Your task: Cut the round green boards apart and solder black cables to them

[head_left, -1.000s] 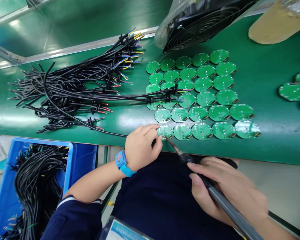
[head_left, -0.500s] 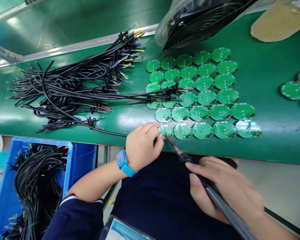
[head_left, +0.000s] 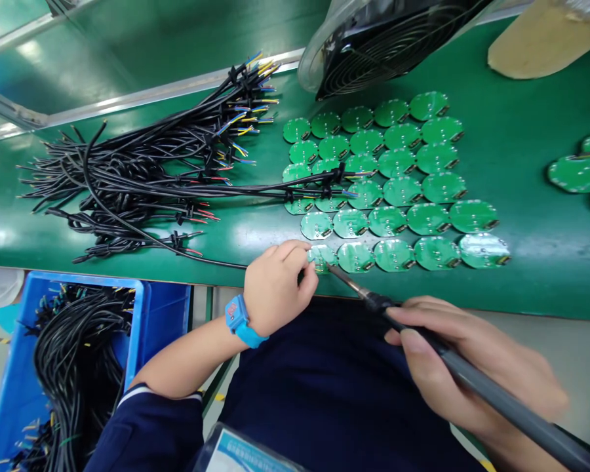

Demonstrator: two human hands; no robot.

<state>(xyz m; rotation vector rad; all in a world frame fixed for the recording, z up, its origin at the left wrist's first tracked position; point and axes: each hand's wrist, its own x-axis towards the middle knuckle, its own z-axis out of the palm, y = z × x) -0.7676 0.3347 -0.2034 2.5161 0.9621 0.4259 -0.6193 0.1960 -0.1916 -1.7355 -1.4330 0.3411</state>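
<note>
My left hand (head_left: 278,288) is closed at the front edge of the bench, its fingertips at the left end of the nearest row of boards. A black cable (head_left: 216,263) runs from the left into its grip; the cable's end is hidden behind the fingers. Just past those fingertips lies a round green circuit board (head_left: 321,257). My right hand (head_left: 472,357) grips a soldering iron (head_left: 516,401) like a pen, and the iron's tip is at that board's right side. Whether the tip touches the board cannot be made out.
More round circuit boards (head_left: 393,221) lie in rows, with a few cable ends across them. A heap of black cables (head_left: 142,170) spreads left. Behind stands a fan (head_left: 388,52). Below left, a blue bin (head_left: 164,308) holds more cables. Other boards (head_left: 577,174) sit far right.
My right hand has shifted right and slightly down, and the soldering iron lies at a flatter angle, its tip still near the same board. My left hand has kept its grip. The view has shifted slightly.
</note>
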